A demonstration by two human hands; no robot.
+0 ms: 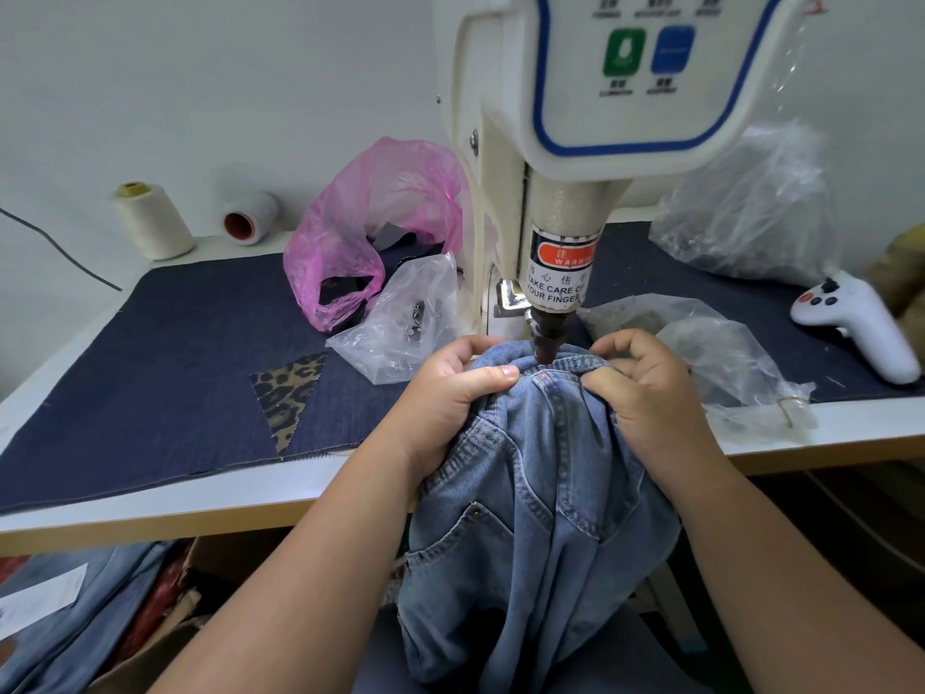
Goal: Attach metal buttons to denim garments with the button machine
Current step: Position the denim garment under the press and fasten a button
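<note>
The denim garment (540, 493) hangs off the near table edge, its waistband up under the button machine (550, 232) punch. It's likely soft, floppy and fairly heavy, stiff only at the seamed band, so take it there. Your left hand (450, 388) clutches the band left of the punch, thumb across the top. Your right hand (645, 383) pinches it on the right, fingers curled, close to the punch.

Tight at the button machine (560, 252): its punch tip meets the jeans (540, 473), left hand (450, 388) and right hand (645, 388) flanking close. Plastic bags (395, 318) crowd left; open denim mat (150, 353) far left.
</note>
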